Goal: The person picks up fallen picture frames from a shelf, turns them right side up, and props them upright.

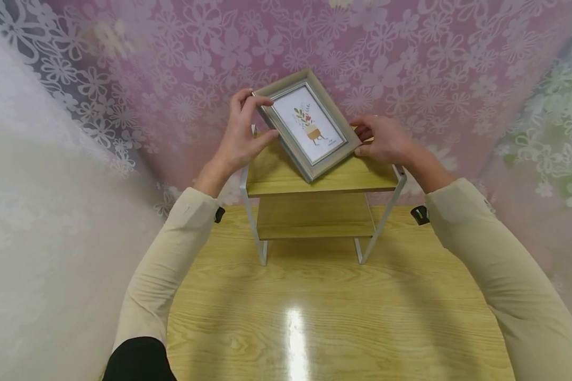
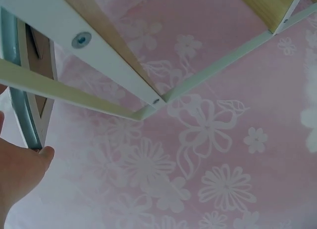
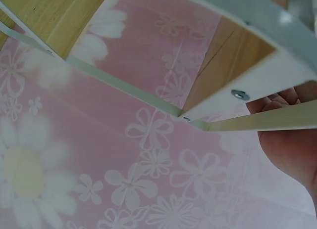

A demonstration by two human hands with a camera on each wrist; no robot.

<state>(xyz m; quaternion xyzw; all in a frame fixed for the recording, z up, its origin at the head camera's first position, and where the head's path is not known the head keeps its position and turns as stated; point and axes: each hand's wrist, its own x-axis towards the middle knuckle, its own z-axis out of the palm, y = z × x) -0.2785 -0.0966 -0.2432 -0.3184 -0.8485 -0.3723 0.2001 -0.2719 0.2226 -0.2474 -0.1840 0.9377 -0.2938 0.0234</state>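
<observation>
A grey-silver picture frame point(image 1: 331, 108), with a printed plant picture, is tilted over the wooden top of a small two-tier shelf point(image 1: 267, 177). Its lower corner is at the board, near the front edge. On the left side of the frame, my left hand point(image 1: 240, 132) grips the border between thumb and fingers. My right hand point(image 1: 386, 140) pinches the right corner, with the fingertips partly hidden behind it. The left wrist view shows the frame's side point(image 2: 25, 115) beyond the shelf's white bar. In the right wrist view, my right hand point(image 3: 290, 150) is partly covered by the shelf's metal side.
White metal legs point(image 1: 380, 217) carry the shelf, and a lower board point(image 1: 314, 230) lies beneath the top. Behind hangs a pink flowered curtain point(image 1: 219, 47), with pale sheets on both sides. Shiny wood-patterned flooring point(image 1: 352, 312) extends in front.
</observation>
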